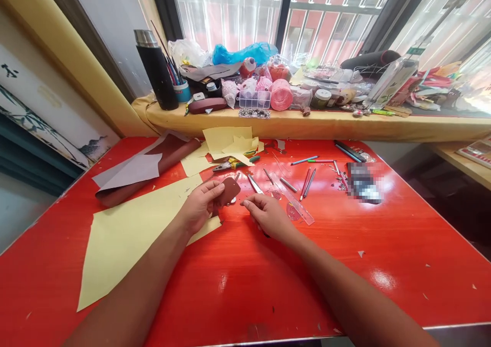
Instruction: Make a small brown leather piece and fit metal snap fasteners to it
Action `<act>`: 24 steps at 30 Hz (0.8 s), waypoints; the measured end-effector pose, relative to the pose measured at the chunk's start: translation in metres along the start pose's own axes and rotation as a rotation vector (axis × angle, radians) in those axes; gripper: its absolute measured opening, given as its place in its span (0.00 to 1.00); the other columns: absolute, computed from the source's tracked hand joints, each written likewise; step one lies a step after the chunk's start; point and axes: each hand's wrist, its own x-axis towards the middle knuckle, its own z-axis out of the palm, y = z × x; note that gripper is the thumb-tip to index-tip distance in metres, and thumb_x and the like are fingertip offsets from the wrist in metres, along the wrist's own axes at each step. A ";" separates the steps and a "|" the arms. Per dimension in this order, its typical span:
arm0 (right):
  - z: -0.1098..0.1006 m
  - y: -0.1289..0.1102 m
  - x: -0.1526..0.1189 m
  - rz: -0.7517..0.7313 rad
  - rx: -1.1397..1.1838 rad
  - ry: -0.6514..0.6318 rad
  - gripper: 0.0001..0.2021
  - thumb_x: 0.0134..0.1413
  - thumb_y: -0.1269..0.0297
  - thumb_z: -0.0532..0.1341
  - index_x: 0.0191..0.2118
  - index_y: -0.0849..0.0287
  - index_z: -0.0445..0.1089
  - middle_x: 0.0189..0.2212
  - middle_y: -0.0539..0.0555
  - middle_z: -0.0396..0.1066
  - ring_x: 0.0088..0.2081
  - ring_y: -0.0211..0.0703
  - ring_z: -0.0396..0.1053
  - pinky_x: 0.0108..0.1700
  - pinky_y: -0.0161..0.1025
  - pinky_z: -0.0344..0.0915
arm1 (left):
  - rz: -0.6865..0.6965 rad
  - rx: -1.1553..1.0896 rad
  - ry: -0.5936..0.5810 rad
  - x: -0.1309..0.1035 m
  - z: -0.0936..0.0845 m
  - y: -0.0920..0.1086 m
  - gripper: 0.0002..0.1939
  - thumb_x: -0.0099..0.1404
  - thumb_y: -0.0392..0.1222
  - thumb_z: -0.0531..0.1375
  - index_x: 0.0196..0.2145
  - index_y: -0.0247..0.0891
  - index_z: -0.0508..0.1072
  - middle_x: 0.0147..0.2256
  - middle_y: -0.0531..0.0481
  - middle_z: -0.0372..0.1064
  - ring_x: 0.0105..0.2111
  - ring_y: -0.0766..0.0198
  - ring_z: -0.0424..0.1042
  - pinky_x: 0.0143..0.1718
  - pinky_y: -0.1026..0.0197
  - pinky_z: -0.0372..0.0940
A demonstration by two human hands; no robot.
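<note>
Near side: red bench (222, 296), glossy, small pale scraps (361, 254) strewn over its near right part. Both forearms come in from the bottom edge.

Left hand (200, 209): grip clamped on a small brown piece (231, 190), rounded corners, thumb on top; piece is held over the middle of the bench. Right hand (271, 218): just right of the piece, not touching it; grip is together, thumb against forefinger. Can't tell if something tiny is pinched there. Small dark bit under that hand, unclear.

Large yellow sheet (134, 234) lies flat beneath the left forearm and hand. Right of the right hand: clear ruler (300, 208) set at a slant, partly over a red patterned disc (292, 213).

Just past the hands: scissors (254, 184), only blades seen clearly; short silver rod (288, 185); red pencil (306, 182) beside a dark pen (310, 183). Farther right, pixelated object (363, 182), contents unreadable.

Behind left hand: pliers (230, 165), partly under yellow offcuts (226, 138). Left of those, folded brown sheet (171, 155), grey underside showing. Light blue pen (305, 160) farther right.

Far: yellow-covered sill (291, 124) with black thermos (156, 73), blue cup (182, 91) of brushes, clear compartment box (254, 99), round pink tub (281, 95), blue plastic bag (243, 53). Barred window (238, 9) behind.
</note>
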 end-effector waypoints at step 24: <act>-0.013 -0.013 0.112 -0.021 -0.831 0.091 0.11 0.68 0.60 0.60 0.50 0.55 0.78 0.45 0.57 0.83 0.45 0.51 0.78 0.40 0.38 0.62 | -0.029 0.065 -0.365 -0.008 0.015 -0.017 0.22 0.65 0.59 0.69 0.34 0.36 0.72 0.30 0.51 0.69 0.31 0.64 0.67 0.35 0.60 0.61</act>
